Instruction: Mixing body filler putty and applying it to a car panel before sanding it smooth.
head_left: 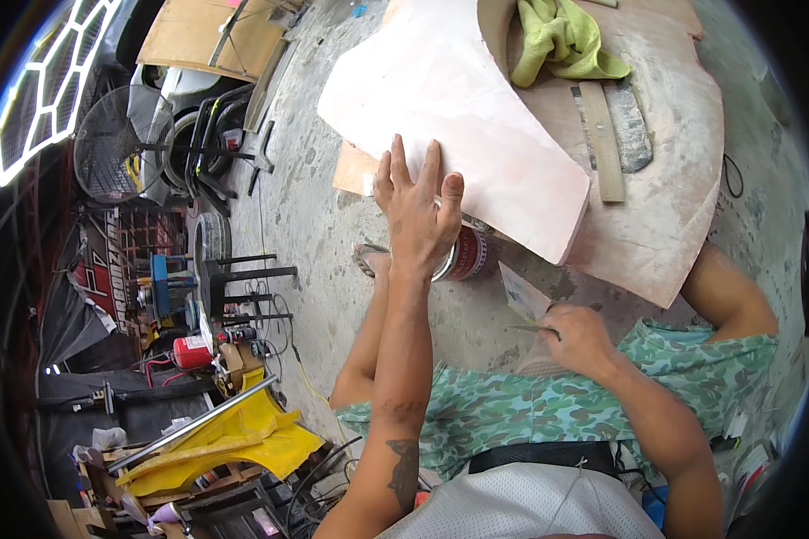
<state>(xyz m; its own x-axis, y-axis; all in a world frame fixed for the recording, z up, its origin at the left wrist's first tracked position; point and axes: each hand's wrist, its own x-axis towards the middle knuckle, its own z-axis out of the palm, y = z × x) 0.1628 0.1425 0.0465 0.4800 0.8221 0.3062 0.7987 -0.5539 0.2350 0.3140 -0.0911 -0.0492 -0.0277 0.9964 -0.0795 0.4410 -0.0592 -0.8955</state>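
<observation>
My left hand [418, 211] lies with its fingers spread on the lower left edge of a pale pinkish-white curved panel [440, 99]. In my right hand [580, 340], closed at lap height below the panel, is a thin flat spreader [523, 293]. A second thin edge beside it may be another blade; I cannot tell. A dark red can [467, 255] with a metal rim stands partly hidden behind my left hand and the panel. Under the white panel is a larger beige curved panel [670, 202].
On the beige panel rest a yellow-green cloth [562, 45], a wooden strip [600, 144] and a worn dark sanding pad [631, 126]. To the left stand a fan [121, 144], black stools [220, 287], a red tank [191, 352] and a yellow panel [234, 445] among clutter.
</observation>
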